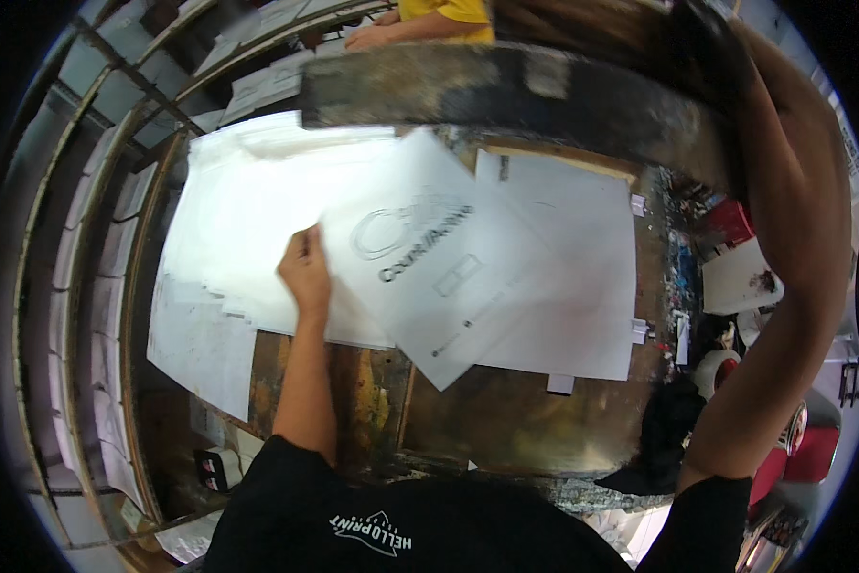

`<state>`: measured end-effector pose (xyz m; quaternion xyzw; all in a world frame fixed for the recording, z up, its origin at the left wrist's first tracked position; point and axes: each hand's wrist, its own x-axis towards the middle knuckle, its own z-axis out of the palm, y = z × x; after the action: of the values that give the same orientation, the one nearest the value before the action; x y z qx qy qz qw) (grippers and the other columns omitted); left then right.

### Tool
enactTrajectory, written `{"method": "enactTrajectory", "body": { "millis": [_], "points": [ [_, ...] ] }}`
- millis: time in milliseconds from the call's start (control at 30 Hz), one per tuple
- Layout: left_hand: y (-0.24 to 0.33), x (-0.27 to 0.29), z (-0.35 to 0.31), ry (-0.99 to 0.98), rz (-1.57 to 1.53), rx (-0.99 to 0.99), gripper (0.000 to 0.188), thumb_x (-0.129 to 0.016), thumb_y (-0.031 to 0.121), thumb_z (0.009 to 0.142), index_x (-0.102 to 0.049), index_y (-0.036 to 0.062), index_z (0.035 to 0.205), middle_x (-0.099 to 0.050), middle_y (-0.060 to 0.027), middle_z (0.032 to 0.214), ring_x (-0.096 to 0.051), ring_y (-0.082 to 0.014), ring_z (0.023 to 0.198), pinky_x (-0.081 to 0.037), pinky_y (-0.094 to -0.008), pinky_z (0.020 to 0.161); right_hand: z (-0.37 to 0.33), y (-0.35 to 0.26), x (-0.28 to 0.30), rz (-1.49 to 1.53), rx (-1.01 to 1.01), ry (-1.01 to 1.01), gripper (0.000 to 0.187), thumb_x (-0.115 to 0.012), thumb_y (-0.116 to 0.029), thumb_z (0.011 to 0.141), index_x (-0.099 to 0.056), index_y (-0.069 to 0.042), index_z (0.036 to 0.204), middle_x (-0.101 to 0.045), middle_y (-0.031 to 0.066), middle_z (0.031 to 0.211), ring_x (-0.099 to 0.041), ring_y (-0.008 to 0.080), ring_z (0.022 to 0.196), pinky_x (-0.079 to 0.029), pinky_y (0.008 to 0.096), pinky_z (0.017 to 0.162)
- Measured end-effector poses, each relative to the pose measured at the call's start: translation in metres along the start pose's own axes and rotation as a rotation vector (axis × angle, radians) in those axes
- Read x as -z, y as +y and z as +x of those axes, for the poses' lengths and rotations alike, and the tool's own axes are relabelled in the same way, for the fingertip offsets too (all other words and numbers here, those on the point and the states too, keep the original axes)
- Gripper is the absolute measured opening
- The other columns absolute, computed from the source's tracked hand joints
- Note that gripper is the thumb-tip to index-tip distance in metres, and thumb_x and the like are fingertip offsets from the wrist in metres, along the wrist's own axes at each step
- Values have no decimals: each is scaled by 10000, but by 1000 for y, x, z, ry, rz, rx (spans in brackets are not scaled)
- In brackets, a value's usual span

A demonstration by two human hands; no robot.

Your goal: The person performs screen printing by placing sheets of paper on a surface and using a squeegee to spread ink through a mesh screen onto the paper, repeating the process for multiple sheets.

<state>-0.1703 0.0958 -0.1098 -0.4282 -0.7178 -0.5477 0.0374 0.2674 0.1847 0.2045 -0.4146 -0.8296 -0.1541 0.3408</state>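
My left hand [305,269] pinches the left corner of a white printed sheet [425,258], which is tilted and slightly blurred by motion. The sheet carries dark lettering and line drawings. It overlaps a stack of white paper [248,191] on the left and another white sheet [582,267] lying on the board on the right. My right arm reaches far up at the right, and my right hand [716,48], dark and blurred, grips the edge of a raised, stained screen-printing frame [506,86]. Its fingers are only partly visible.
Slatted drying racks [95,239] stand along the left. Small white tabs [639,331] sit at the board's right edge. Black cloth [668,430], a white container [735,277] and a red stool [812,454] are on the right. Another person's arm [420,26] shows beyond the frame.
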Motion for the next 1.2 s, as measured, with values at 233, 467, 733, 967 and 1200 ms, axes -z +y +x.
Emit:
{"method": "enactTrajectory", "body": {
  "millis": [233,467,733,967,1200],
  "points": [
    [-125,166,71,148,520,-15,350,-653,302,1044,-741,-22,942,-706,-145,748,-621,-258,633,-503,-396,643,-22,18,-6,-72,34,-80,639,-443,-531,1084,-637,-16,1408,-722,262,1148,-716,365,1032,-524,422,924],
    [-38,136,-24,-365,436,-521,808,-728,599,918,-543,62,1494,-519,-196,1544,-449,-398,1455,-248,-587,1259,-37,-31,6,-122,-105,-176,643,-477,-571,1042,-657,-21,1324,-691,306,999,-691,436,929,-519,447,838],
    [85,17,-145,-1031,318,-732,1210,-582,946,732,-415,137,1615,-274,-178,1717,-196,-446,1589,-52,-695,1258,-36,-31,5,-123,-98,0,478,-579,-418,979,-718,-42,1241,-719,284,1121,-677,480,1071,-496,520,946],
    [190,-76,-233,-1033,155,-767,1275,-554,986,680,-475,71,1565,-344,-217,1664,-247,-477,1547,-87,-734,1229,-38,-67,14,-113,-136,-170,602,-438,-564,1072,-679,-70,825,-610,35,631,-524,160,539,-458,327,507],
    [225,-98,-266,-1053,111,-910,1267,-489,1004,698,-490,69,1554,-374,-217,1636,-299,-473,1510,-57,-771,1214,-12,-52,40,-106,-99,-234,641,-438,-543,1058,-617,-37,708,-583,108,640,-558,200,587,-510,393,608]
  ]
}}
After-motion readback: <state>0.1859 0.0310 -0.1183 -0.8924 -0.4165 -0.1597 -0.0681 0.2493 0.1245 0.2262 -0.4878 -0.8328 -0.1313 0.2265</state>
